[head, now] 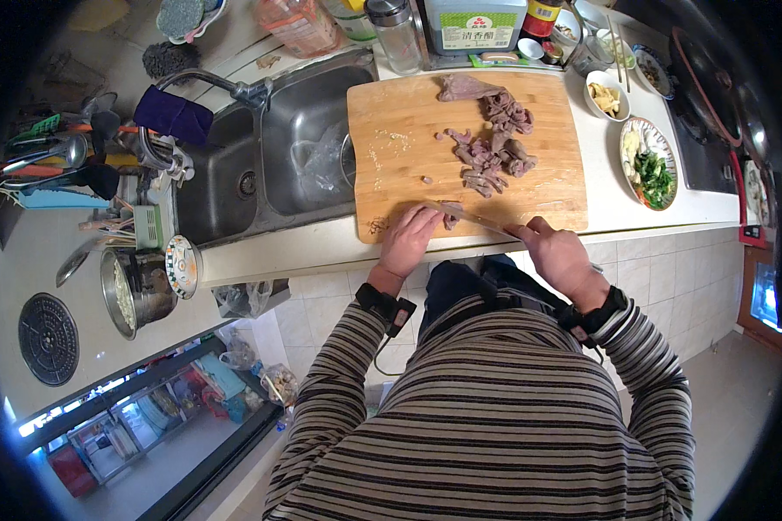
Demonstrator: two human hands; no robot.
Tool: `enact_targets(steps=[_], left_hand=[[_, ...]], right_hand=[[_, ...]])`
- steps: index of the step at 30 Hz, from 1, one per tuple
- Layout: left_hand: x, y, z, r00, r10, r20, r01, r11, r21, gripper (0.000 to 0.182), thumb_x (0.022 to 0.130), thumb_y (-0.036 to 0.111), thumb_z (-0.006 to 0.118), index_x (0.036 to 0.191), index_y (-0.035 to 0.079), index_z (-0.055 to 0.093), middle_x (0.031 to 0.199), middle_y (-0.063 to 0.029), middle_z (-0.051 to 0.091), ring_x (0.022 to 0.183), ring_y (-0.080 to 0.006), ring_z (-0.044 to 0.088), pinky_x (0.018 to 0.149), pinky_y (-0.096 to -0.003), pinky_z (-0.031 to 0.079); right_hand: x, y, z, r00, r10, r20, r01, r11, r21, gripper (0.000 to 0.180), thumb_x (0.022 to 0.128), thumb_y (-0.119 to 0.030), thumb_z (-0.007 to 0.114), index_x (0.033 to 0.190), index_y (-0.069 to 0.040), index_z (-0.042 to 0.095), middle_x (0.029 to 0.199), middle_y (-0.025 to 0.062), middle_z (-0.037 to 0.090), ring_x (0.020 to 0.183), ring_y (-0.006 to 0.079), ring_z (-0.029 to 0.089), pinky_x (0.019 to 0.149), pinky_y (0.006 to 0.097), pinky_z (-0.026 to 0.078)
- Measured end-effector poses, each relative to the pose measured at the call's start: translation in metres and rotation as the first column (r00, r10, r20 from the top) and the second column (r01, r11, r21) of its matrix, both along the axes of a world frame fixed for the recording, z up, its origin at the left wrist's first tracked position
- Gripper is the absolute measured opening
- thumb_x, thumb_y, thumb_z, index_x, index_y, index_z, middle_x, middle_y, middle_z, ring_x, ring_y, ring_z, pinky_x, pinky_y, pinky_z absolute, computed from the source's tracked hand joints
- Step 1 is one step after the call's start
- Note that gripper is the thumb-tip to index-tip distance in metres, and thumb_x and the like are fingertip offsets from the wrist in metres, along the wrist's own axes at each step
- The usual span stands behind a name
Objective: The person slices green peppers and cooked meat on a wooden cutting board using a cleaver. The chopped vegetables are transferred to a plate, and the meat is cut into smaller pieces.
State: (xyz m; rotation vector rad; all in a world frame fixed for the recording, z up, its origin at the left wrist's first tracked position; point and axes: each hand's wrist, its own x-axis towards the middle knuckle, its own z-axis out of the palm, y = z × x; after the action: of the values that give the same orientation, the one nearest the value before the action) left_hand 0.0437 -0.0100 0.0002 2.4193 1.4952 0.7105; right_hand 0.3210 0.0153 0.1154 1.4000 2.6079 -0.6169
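Observation:
My right hand (pixel 556 255) grips the handle of a kitchen knife (pixel 479 220), whose blade points left across the near edge of a wooden cutting board (pixel 404 176). Beside the blade tip, the fingers of my left hand (pixel 407 238) rest at the board's near edge, next to a small piece of meat (pixel 453 215); whether they hold it is hard to tell. Cut strips of purplish cooked meat (pixel 485 176) lie at the board's middle. Larger unsliced pieces of meat (pixel 508 111) are behind them. Pale crumbs (pixel 391 146) dot the board's left part.
Left of the board is a double steel sink (pixel 306 195) with a plastic bag in it. An oval plate of chopped greens (pixel 655 176) and a bowl of yellowish slices (pixel 605 98) stand at right, near a dark wok (pixel 704 91). Bottles and a vinegar jug (pixel 476 29) line the back.

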Motion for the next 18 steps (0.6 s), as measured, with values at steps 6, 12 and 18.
enact_targets(steps=[6,12,18], left_hand=[[0.005,-0.006,-0.002,0.999,0.038,-0.035,-0.038,0.999,-0.012,0.034,0.081,0.005,0.054,0.113,0.003,0.061,0.113,-0.0076,0.059,0.113,-0.0270,0.052,0.095,-0.0371,0.046],[0.008,-0.006,0.004,0.998,0.053,0.017,-0.052,0.999,-0.015,0.033,0.081,0.006,0.053,0.113,0.002,0.061,0.113,-0.0088,0.059,0.110,-0.0275,0.053,0.094,-0.0367,0.045],[0.008,-0.004,0.004,0.997,0.037,0.070,-0.038,0.999,0.007,0.035,0.081,0.002,0.051,0.114,0.001,0.060,0.113,-0.0103,0.061,0.108,-0.0275,0.056,0.094,-0.0354,0.046]], right_hand=[[0.003,0.009,0.006,0.994,0.083,0.070,-0.087,0.994,0.064,0.043,0.081,-0.006,0.051,0.122,-0.017,0.057,0.093,0.0116,0.059,0.066,0.0290,0.065,0.058,0.0389,0.055],[-0.001,0.026,-0.008,0.987,0.151,0.053,-0.154,0.987,0.052,0.035,0.084,-0.009,0.050,0.117,-0.014,0.058,0.091,0.0133,0.059,0.069,0.0306,0.065,0.060,0.0408,0.053],[-0.048,0.046,-0.039,0.989,0.134,-0.063,-0.135,0.991,-0.005,0.023,0.088,-0.012,0.048,0.108,-0.010,0.059,0.092,0.0162,0.062,0.079,0.0354,0.064,0.068,0.0439,0.052]])
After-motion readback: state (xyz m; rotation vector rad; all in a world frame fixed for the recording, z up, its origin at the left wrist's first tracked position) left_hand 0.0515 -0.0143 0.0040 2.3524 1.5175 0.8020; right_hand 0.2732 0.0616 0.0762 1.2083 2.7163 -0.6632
